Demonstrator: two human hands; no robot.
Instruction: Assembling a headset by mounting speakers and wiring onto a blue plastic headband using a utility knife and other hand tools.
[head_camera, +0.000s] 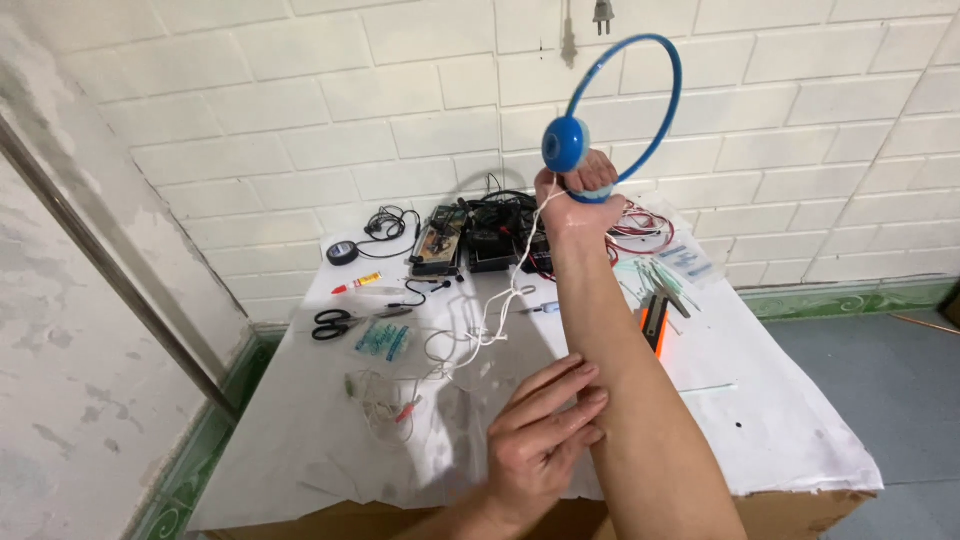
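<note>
My right hand (575, 195) is raised at arm's length and grips the handle of a blue ring-shaped device (612, 110) with a round blue hub. A white cord (500, 300) hangs from that handle down to the table. My left hand (545, 440) rests with flat fingers against my right forearm near the elbow and holds nothing.
A table under white paper (780, 420) stands against a white brick wall. On it lie black-handled scissors (335, 323), a black tape roll (342, 252), a red-capped tube (357, 283), black electronic boxes (470, 235) with red and black wires, an orange tool (655, 320) and small bags of parts (383, 340).
</note>
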